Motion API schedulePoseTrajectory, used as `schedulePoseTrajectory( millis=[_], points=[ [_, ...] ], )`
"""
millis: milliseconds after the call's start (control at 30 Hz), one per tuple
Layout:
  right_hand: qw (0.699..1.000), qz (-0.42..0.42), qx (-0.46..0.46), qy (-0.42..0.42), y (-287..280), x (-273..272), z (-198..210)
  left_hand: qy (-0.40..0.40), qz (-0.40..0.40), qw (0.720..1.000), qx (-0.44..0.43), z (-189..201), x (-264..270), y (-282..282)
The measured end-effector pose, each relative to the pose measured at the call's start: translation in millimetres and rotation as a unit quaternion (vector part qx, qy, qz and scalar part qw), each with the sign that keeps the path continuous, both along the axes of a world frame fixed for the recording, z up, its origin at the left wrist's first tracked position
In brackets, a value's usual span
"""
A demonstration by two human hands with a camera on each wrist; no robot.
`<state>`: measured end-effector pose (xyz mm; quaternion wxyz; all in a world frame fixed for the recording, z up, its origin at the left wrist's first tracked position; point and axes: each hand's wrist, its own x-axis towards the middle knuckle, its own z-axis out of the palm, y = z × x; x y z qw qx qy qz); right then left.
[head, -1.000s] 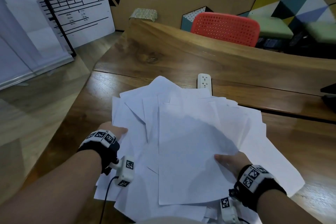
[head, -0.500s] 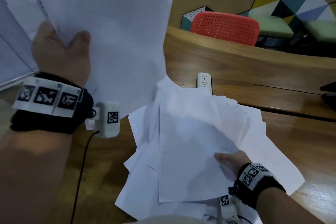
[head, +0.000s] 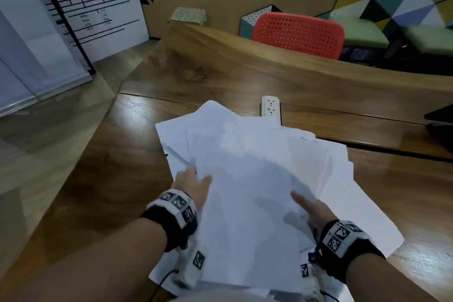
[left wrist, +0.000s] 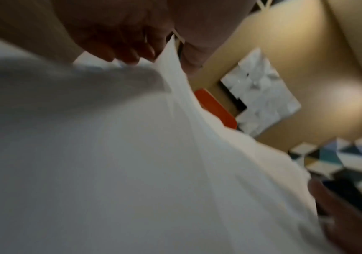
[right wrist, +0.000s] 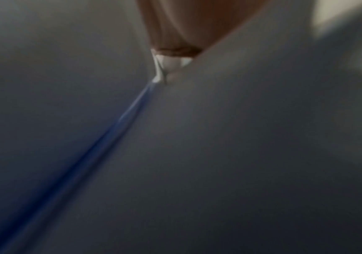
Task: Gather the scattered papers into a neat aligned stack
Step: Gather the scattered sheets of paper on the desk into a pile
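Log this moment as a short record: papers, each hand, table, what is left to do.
papers: white sheets heaped loosely on the table, edges fanned out, not aligned
left hand: grips the left edge of the top sheets, thumb on top
right hand: holds the right side of the top sheets, thumb on top
table: wooden; a power strip behind the heap
left to do: square the edges

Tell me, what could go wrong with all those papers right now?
The papers lie fanned at many angles, so squeezing them together could bend corners. The left hand pinches only one edge and the right hand rests on top, so loose bottom sheets may slide off the table near the person. The pile's far edge touches the power strip and could snag there.
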<state>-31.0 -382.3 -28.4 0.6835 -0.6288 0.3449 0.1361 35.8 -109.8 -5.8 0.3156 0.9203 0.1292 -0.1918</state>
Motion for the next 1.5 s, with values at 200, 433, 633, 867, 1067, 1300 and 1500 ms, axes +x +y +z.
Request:
schedulePoseTrajectory(
  millis=[200,433,633,867,1067,1300,1500],
  points=[
    [0.992,0.043,-0.119,-0.013,-3,-5,-1,0.0,0.029,0.997,0.072,6,3,3],
    [0.993,0.043,-0.111,0.009,-13,-6,3,0.094,0.141,0.981,-0.094,14,40,20],
    [0.995,-0.001,-0.096,-0.009,-58,4,30,0.067,0.006,0.997,-0.049,11,46,19],
    [0.993,0.024,-0.105,0.041,-95,20,49,0.009,-0.045,0.997,-0.057,10,47,37],
    [0.988,0.065,-0.137,0.041,-46,49,23,0.083,-0.028,0.992,-0.088,-1,46,42],
    [0.986,0.097,-0.13,0.049,44,60,13,0.079,0.013,0.989,-0.121,-10,36,48],
    [0.975,0.122,-0.183,0.03,52,61,17,0.101,0.053,0.976,-0.187,-22,30,55]
  ],
)
